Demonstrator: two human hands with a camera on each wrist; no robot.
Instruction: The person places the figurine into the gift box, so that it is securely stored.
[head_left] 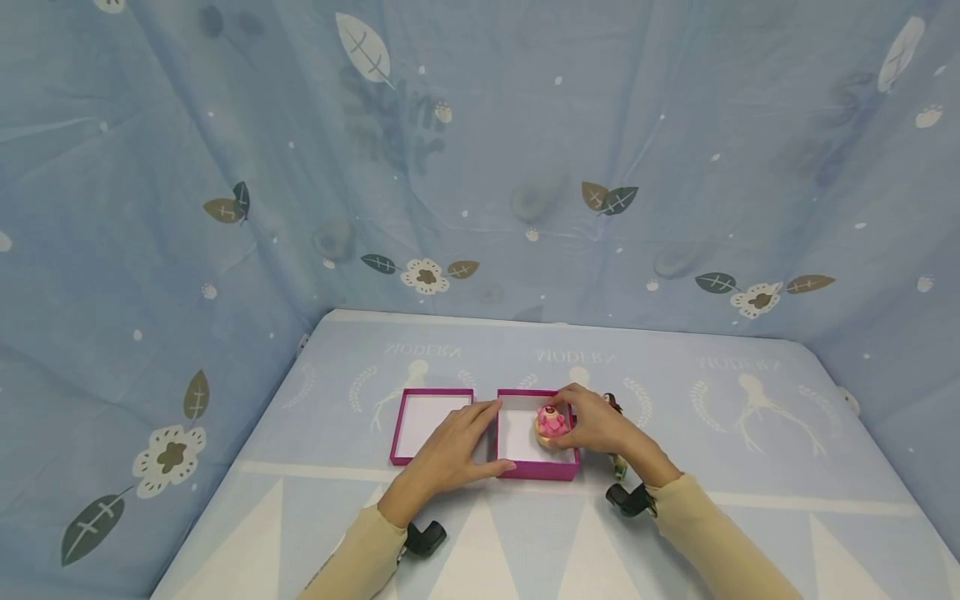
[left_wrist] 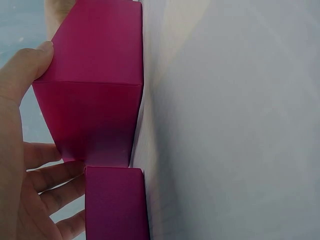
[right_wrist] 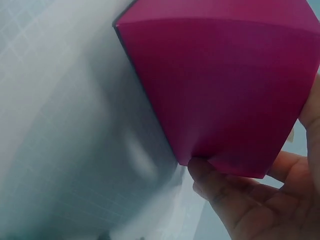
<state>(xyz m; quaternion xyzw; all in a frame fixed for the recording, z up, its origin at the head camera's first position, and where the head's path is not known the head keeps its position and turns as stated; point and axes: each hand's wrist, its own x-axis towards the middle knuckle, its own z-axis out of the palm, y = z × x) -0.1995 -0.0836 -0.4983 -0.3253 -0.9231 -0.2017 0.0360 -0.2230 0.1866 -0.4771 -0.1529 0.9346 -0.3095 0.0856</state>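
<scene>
In the head view a magenta box base (head_left: pixel 537 470) with a white inside sits on the table. A pink toy figure with a yellowish base (head_left: pixel 552 422) is inside it, at the right. My right hand (head_left: pixel 600 423) pinches the figure between thumb and index finger; in the right wrist view other fingers (right_wrist: pixel 225 195) touch the outside of the box wall. My left hand (head_left: pixel 453 450) holds the box's left side, its thumb at the front rim and its fingers (left_wrist: pixel 60 195) by the far end of the left wall.
Left of the box a shallow magenta lid (head_left: pixel 427 422) lies with its white inside up. A small dark-haired figurine (head_left: pixel 619 465) is partly hidden behind my right hand and wrist. Blue patterned cloth (head_left: pixel 487 167) hangs beyond the table's back edge.
</scene>
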